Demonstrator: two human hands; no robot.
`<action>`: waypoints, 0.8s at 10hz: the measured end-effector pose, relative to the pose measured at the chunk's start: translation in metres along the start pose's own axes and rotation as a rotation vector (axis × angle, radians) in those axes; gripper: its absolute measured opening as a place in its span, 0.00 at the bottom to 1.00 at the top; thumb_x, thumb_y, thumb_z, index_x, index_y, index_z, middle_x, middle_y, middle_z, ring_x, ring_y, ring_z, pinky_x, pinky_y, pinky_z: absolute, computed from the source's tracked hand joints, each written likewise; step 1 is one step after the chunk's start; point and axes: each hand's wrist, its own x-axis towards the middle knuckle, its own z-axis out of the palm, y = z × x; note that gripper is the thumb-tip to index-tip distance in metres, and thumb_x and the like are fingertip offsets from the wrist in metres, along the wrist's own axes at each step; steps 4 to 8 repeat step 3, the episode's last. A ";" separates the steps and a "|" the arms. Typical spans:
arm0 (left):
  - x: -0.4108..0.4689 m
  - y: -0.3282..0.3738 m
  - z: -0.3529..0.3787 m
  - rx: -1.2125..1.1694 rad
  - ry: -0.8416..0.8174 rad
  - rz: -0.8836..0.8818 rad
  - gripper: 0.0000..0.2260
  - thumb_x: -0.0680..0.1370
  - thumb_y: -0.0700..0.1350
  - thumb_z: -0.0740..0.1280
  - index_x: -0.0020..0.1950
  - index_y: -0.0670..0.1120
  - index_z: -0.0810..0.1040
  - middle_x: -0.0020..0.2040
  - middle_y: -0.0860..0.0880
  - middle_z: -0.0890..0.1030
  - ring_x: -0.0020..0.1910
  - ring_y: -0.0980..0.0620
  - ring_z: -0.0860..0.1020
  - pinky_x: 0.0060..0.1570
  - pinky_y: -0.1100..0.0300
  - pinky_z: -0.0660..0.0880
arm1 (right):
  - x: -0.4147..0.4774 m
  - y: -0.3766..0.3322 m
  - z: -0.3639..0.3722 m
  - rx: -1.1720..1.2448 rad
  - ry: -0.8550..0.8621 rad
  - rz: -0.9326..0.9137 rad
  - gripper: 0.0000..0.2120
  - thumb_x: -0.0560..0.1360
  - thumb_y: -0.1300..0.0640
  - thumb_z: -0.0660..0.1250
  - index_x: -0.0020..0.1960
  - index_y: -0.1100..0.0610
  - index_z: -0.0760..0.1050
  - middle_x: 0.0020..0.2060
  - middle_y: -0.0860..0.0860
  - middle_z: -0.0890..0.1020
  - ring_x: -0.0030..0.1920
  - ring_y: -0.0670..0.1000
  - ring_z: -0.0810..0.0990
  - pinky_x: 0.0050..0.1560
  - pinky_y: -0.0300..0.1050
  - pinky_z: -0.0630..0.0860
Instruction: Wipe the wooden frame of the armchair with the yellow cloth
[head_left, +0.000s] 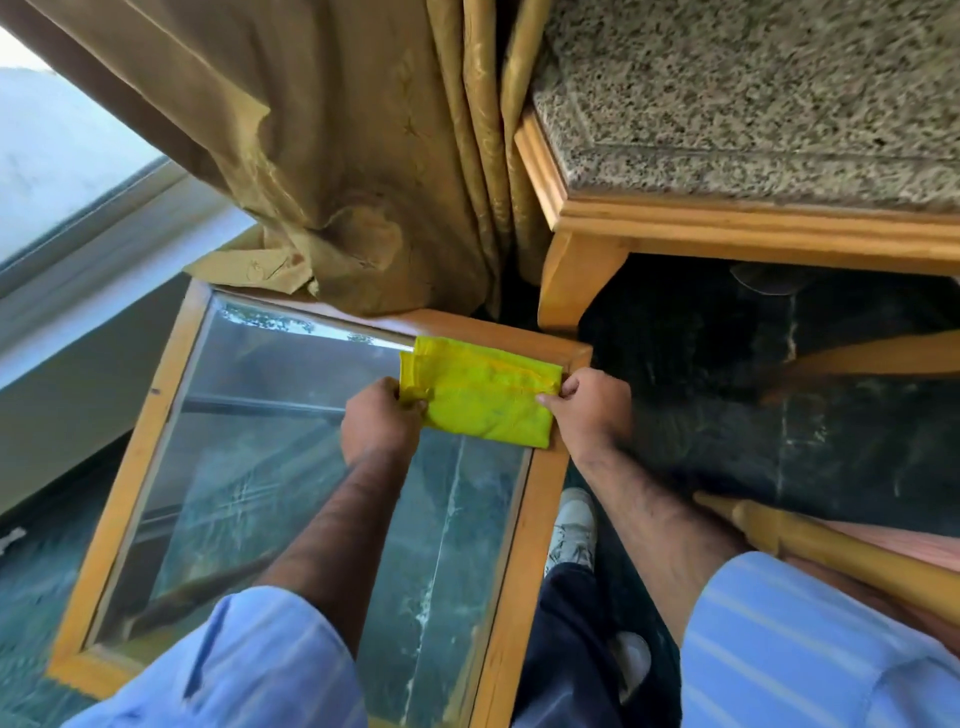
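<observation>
A folded yellow cloth (483, 392) lies flat on the far right corner of a glass-topped table with a wooden rim (524, 519). My left hand (382, 418) pinches the cloth's left edge. My right hand (589, 402) pinches its right edge, over the table's wooden corner. At the lower right, a rounded wooden arm of the armchair (831, 551) slants into view beside pink upholstery (914, 543). Neither hand touches the armchair.
A second table with a speckled stone top (753, 93) and wooden frame (727, 223) stands at the upper right. Gold curtains (337, 156) hang onto the glass table's far edge. A window (52, 156) is at the left. My white shoes (571, 525) stand on dark marble floor.
</observation>
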 end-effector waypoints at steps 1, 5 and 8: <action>0.000 0.003 -0.003 0.114 0.011 0.086 0.14 0.78 0.53 0.72 0.57 0.46 0.77 0.60 0.39 0.82 0.60 0.35 0.80 0.50 0.46 0.75 | -0.004 0.003 0.003 -0.152 0.044 0.014 0.27 0.73 0.39 0.76 0.58 0.60 0.77 0.56 0.59 0.84 0.57 0.62 0.83 0.49 0.53 0.81; -0.040 -0.003 -0.009 0.187 0.109 0.384 0.38 0.84 0.61 0.58 0.84 0.39 0.50 0.85 0.40 0.54 0.85 0.41 0.52 0.83 0.45 0.53 | -0.046 0.030 -0.010 -0.389 0.162 -0.269 0.43 0.80 0.31 0.56 0.80 0.62 0.58 0.81 0.61 0.64 0.83 0.59 0.59 0.80 0.58 0.62; -0.040 -0.003 -0.009 0.187 0.109 0.384 0.38 0.84 0.61 0.58 0.84 0.39 0.50 0.85 0.40 0.54 0.85 0.41 0.52 0.83 0.45 0.53 | -0.046 0.030 -0.010 -0.389 0.162 -0.269 0.43 0.80 0.31 0.56 0.80 0.62 0.58 0.81 0.61 0.64 0.83 0.59 0.59 0.80 0.58 0.62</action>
